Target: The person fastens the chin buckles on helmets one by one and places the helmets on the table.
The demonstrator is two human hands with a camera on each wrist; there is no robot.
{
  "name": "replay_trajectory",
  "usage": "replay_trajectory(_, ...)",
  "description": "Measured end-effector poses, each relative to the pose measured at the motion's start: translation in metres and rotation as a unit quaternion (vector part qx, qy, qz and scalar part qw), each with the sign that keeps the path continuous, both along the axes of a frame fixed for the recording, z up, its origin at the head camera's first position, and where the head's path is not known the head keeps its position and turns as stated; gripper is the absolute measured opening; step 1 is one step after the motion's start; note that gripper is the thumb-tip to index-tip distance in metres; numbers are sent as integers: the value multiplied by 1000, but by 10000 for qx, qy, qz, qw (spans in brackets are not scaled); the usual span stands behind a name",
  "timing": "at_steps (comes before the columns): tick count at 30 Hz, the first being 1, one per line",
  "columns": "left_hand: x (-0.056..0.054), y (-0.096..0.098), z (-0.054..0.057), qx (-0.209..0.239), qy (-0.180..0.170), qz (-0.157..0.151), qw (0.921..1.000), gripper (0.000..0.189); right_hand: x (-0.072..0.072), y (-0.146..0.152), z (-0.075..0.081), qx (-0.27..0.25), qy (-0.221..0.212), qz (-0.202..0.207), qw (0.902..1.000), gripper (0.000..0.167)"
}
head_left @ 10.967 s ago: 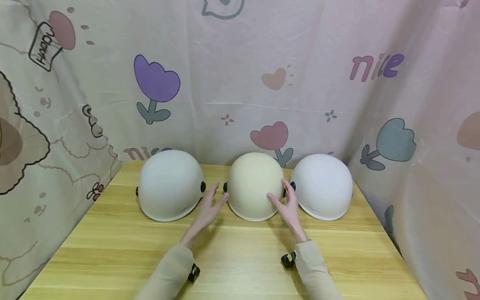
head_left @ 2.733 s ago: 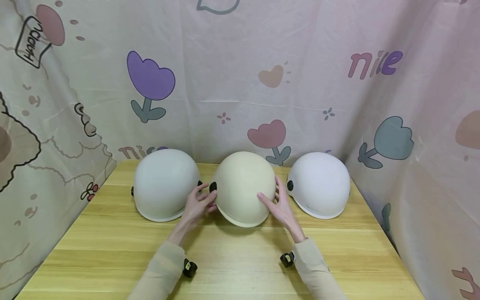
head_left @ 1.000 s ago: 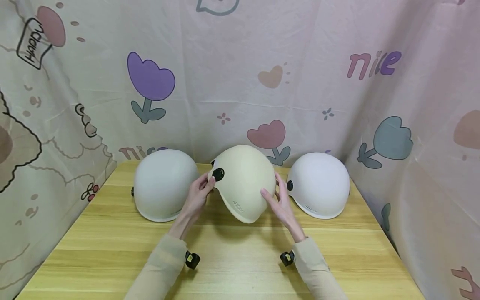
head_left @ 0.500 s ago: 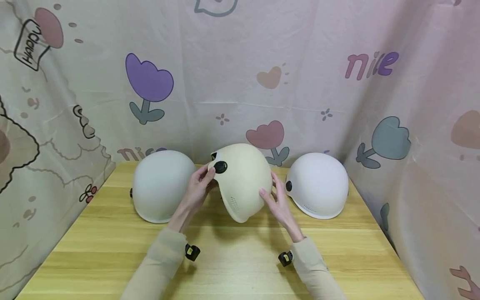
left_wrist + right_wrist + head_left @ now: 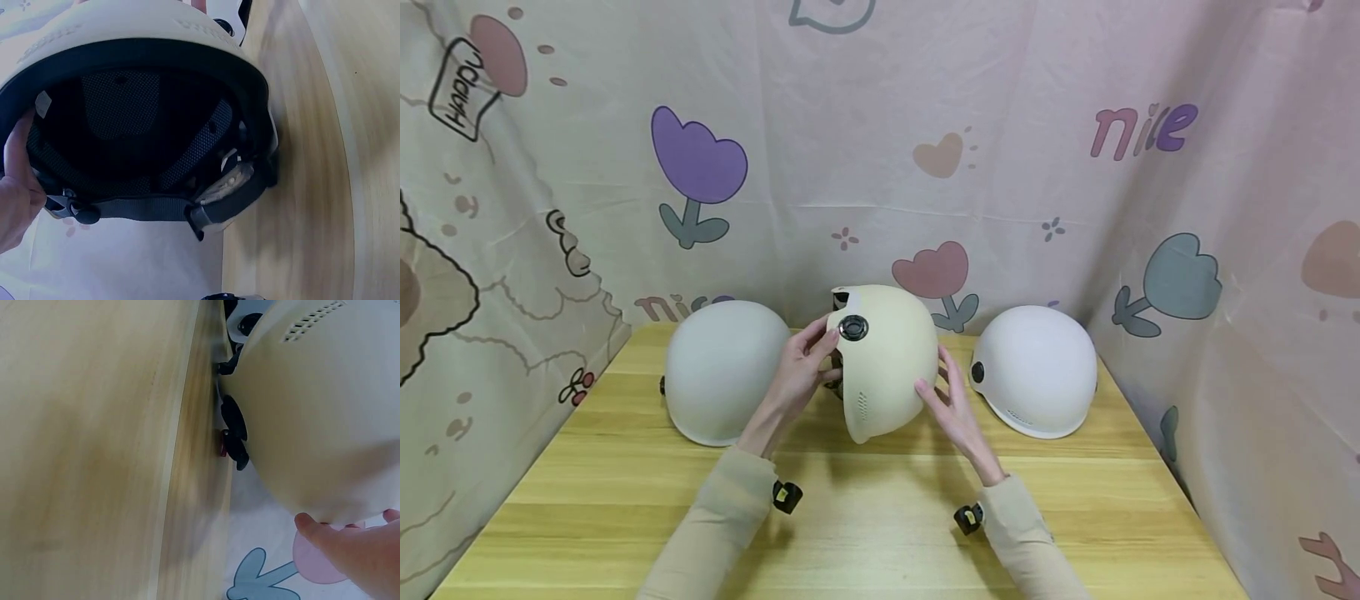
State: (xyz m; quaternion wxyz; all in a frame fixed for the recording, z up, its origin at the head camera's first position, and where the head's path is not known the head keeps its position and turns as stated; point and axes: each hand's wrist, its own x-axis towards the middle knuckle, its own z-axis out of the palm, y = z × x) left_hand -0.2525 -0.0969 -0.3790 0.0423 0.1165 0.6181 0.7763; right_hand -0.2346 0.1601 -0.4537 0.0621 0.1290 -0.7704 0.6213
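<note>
A pale wooden table [image 5: 865,533] stands in a corner hung with a pink cloth backdrop [image 5: 1000,167] printed with tulips, hearts and the word "nice". Three helmets sit toward the back of it: a grey-white helmet [image 5: 726,371] at the left, a white helmet [image 5: 1037,371] at the right, and between them the cream helmet [image 5: 883,362], tipped up on its edge so that its opening faces left and its lower rim rests on or just above the wood — the head view does not settle which. The left hand [image 5: 801,379] grips the cream helmet at its left rim beside the round black knob [image 5: 853,327], fingers curled round the edge; the left wrist view shows the dark padded lining [image 5: 137,125] and chin strap [image 5: 156,209] with a fingertip on the rim. The right hand [image 5: 951,408] lies against the shell's right side, fingers fairly straight and spread — pressing rather than clasping. The two neighbouring helmets stand apart from both hands.
</note>
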Motion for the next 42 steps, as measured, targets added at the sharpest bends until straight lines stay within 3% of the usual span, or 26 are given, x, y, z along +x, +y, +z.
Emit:
replay_trajectory(12, 5, 4, 4, -236, 82, -157, 9996, 52, -1, -1, 0, 48, -38, -81, 9999, 74)
replay_trajectory(15, 7, 5, 2, -371, 78, -346, 9987, 53, -1, -1, 0, 51, -7, -112, 9999, 73)
replay_trajectory(24, 8, 4, -11, -337, 602, -924, 9933, 48, -2, 2, -1, -123, 114, -335, 9993, 70)
replay_trajectory(27, 7, 1, -17, -541, 616, -788, 9935, 47, -2, 5, -3, -316, 46, -337, 9989, 64)
replay_trajectory(34, 0, -13, -35, -1104, 549, -103, 9923, 48, -4, 5, -3, -391, -89, -531, 9978, 55)
replay_trajectory(42, -1, -26, -56, -1675, 222, 188, 9854, 55, -4, 9, 1, -17, 380, -667, 9970, 64)
